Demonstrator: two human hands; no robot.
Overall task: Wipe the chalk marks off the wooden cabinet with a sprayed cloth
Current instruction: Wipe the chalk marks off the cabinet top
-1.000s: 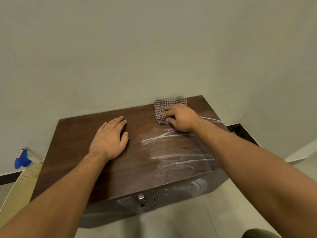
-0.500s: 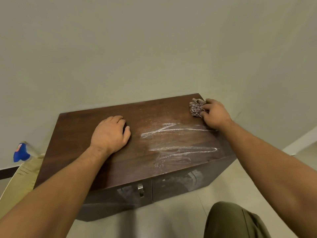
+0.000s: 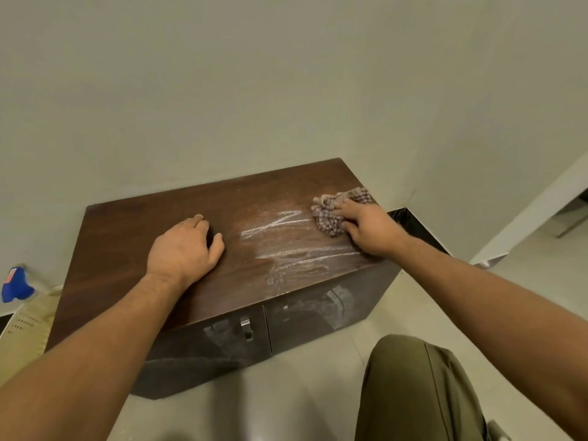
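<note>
A low dark wooden cabinet (image 3: 127,249) stands against the wall. White chalk marks (image 3: 286,246) streak the right half of its top. My right hand (image 3: 372,230) presses a bunched checkered cloth (image 3: 331,214) onto the top near the right edge, just right of the upper chalk lines. My left hand (image 3: 184,249) rests flat on the middle of the top, fingers slightly curled, holding nothing.
A spray bottle with a blue head (image 3: 16,284) stands on the floor left of the cabinet, beside a beige bag (image 3: 25,332). My knee in olive trousers (image 3: 416,389) is at the lower right. A wall rises close behind the cabinet, and pale floor tiles (image 3: 286,402) lie in front.
My right hand swept the cloth from the back middle to the back right corner, then came down toward the chalk lines. The cloth went from flat to bunched. The left hand stayed put.
</note>
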